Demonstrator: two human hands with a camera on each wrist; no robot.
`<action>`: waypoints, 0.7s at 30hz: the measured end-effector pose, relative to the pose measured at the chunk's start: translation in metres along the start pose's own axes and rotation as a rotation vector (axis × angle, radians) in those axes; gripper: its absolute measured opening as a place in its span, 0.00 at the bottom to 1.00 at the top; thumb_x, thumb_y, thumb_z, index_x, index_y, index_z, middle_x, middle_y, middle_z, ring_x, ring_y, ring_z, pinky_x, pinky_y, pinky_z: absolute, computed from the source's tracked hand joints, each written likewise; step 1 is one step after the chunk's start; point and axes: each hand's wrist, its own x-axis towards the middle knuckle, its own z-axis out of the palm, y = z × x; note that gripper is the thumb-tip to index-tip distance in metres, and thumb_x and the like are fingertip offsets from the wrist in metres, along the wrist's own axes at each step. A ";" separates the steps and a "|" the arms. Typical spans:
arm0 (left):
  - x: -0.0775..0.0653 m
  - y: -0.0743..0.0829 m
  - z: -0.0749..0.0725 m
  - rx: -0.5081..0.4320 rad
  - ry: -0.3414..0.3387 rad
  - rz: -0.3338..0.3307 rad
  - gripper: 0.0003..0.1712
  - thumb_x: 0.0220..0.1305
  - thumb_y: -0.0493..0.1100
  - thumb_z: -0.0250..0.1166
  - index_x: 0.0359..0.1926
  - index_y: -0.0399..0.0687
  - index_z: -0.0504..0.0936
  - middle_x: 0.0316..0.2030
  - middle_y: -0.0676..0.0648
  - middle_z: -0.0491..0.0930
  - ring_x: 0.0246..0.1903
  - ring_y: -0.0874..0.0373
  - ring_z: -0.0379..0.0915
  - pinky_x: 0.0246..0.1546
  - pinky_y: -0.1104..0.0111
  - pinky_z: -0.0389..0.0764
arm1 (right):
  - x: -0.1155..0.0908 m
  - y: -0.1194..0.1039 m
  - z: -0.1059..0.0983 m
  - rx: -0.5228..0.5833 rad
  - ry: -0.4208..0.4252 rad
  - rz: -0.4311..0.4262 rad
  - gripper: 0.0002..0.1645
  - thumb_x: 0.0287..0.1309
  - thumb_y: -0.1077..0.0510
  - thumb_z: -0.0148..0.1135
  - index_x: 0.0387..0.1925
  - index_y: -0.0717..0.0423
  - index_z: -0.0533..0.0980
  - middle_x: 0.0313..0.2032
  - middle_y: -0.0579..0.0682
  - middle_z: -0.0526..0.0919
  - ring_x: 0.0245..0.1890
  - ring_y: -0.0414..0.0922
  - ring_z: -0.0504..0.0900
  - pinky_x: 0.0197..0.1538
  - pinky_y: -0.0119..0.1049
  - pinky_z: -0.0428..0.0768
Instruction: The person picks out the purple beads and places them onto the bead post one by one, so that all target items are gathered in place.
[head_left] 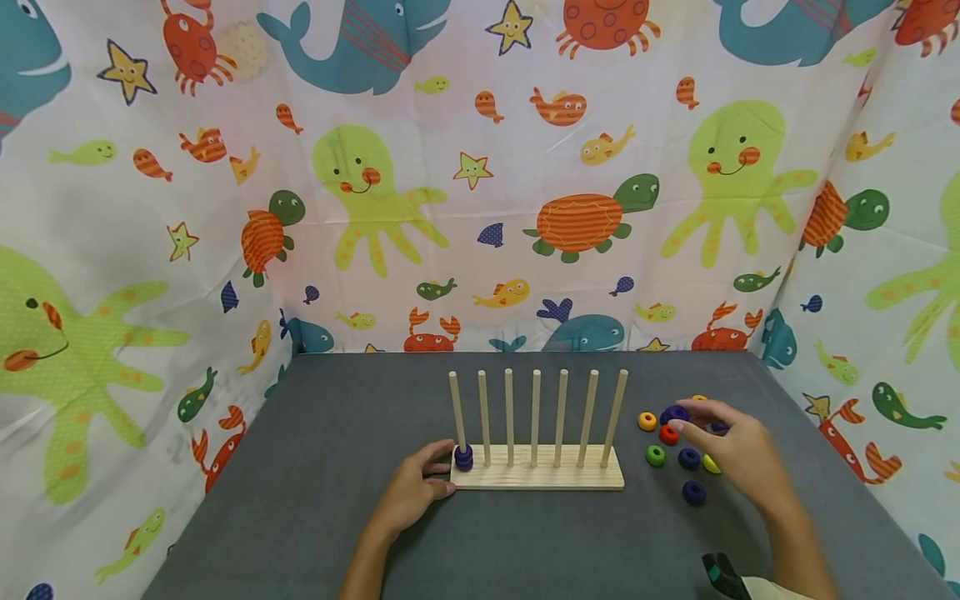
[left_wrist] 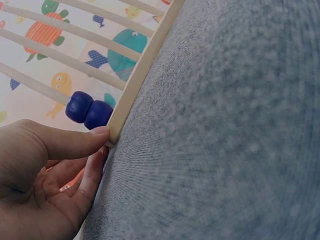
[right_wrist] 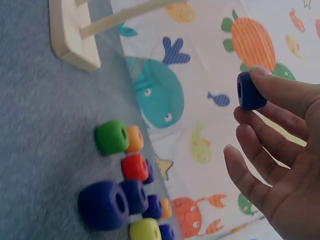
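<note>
A wooden bead stand (head_left: 536, 481) with a row of upright pegs sits on the grey table. Two dark blue beads (left_wrist: 89, 111) are stacked on its leftmost peg, down at the base. My left hand (head_left: 411, 493) grips the left end of the base, thumb against its edge beside these beads. Over to the right of the stand, my right hand (head_left: 738, 450) pinches one dark blue bead (right_wrist: 250, 91) between thumb and fingertips. The bead is held up above the loose ones, and the hole in it shows in the right wrist view.
Loose beads lie right of the stand: a green bead (head_left: 656, 455), a red bead (head_left: 669, 435), an orange bead (head_left: 647, 422), a yellow bead (right_wrist: 145, 230) and several blue ones. A sea-animal printed curtain (head_left: 480, 250) surrounds the table's back and sides.
</note>
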 end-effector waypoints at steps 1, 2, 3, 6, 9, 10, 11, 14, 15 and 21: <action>0.001 0.000 0.000 0.006 0.000 -0.003 0.40 0.61 0.29 0.70 0.75 0.40 0.73 0.71 0.38 0.75 0.64 0.41 0.78 0.60 0.50 0.82 | 0.001 -0.002 0.001 -0.001 0.018 -0.015 0.30 0.70 0.39 0.68 0.62 0.53 0.82 0.48 0.54 0.86 0.45 0.44 0.77 0.43 0.32 0.77; 0.001 0.000 0.000 0.011 0.000 -0.005 0.40 0.61 0.29 0.70 0.75 0.41 0.73 0.71 0.38 0.75 0.64 0.41 0.78 0.60 0.50 0.82 | 0.001 -0.005 0.001 0.001 0.037 -0.032 0.29 0.70 0.39 0.68 0.62 0.53 0.82 0.48 0.54 0.86 0.45 0.41 0.77 0.44 0.29 0.77; 0.001 0.000 0.000 0.014 0.000 -0.006 0.40 0.61 0.30 0.70 0.75 0.41 0.73 0.71 0.38 0.75 0.64 0.41 0.78 0.60 0.50 0.82 | 0.002 -0.007 0.002 0.010 0.052 -0.052 0.28 0.70 0.40 0.69 0.62 0.53 0.82 0.49 0.54 0.86 0.45 0.38 0.77 0.45 0.25 0.77; 0.001 0.001 0.000 0.007 -0.001 -0.006 0.40 0.61 0.30 0.70 0.75 0.41 0.73 0.71 0.38 0.75 0.64 0.41 0.78 0.60 0.50 0.82 | 0.004 -0.016 0.001 0.037 0.096 -0.102 0.27 0.70 0.43 0.70 0.62 0.52 0.83 0.49 0.54 0.86 0.45 0.30 0.76 0.45 0.15 0.74; -0.001 0.002 0.000 -0.009 0.001 -0.003 0.40 0.61 0.29 0.70 0.75 0.40 0.72 0.71 0.37 0.75 0.65 0.40 0.78 0.60 0.49 0.82 | 0.005 -0.027 0.000 0.067 0.117 -0.134 0.26 0.70 0.44 0.70 0.63 0.52 0.83 0.49 0.53 0.85 0.45 0.27 0.75 0.45 0.13 0.74; -0.002 0.003 0.000 -0.013 0.002 -0.003 0.40 0.61 0.29 0.70 0.75 0.40 0.72 0.71 0.37 0.75 0.65 0.40 0.78 0.60 0.49 0.82 | 0.006 -0.030 0.000 0.071 0.123 -0.143 0.26 0.70 0.45 0.70 0.63 0.52 0.83 0.48 0.52 0.85 0.45 0.27 0.75 0.46 0.12 0.74; -0.002 0.003 0.000 -0.013 0.003 -0.005 0.40 0.61 0.29 0.70 0.75 0.40 0.72 0.71 0.37 0.75 0.65 0.40 0.78 0.60 0.49 0.82 | 0.007 -0.034 0.000 0.076 0.128 -0.153 0.26 0.70 0.45 0.70 0.63 0.52 0.83 0.48 0.52 0.85 0.45 0.27 0.75 0.46 0.12 0.73; -0.002 0.004 0.000 -0.013 0.006 -0.008 0.40 0.61 0.29 0.70 0.75 0.40 0.72 0.71 0.37 0.75 0.64 0.40 0.78 0.59 0.50 0.83 | 0.009 -0.044 -0.001 0.085 0.141 -0.181 0.25 0.70 0.46 0.71 0.63 0.52 0.83 0.47 0.51 0.85 0.45 0.28 0.75 0.47 0.11 0.73; -0.002 0.004 -0.001 -0.012 0.006 -0.011 0.40 0.61 0.29 0.70 0.75 0.40 0.72 0.71 0.37 0.75 0.64 0.40 0.78 0.59 0.51 0.83 | 0.010 -0.048 -0.001 0.088 0.147 -0.190 0.25 0.69 0.47 0.71 0.63 0.51 0.83 0.47 0.50 0.85 0.45 0.28 0.76 0.46 0.12 0.73; -0.001 0.003 -0.001 -0.015 0.001 -0.001 0.40 0.60 0.28 0.70 0.74 0.39 0.73 0.70 0.35 0.76 0.64 0.40 0.78 0.60 0.51 0.83 | 0.014 -0.065 -0.002 0.085 0.183 -0.233 0.25 0.69 0.48 0.72 0.63 0.51 0.83 0.46 0.51 0.85 0.42 0.25 0.77 0.44 0.14 0.75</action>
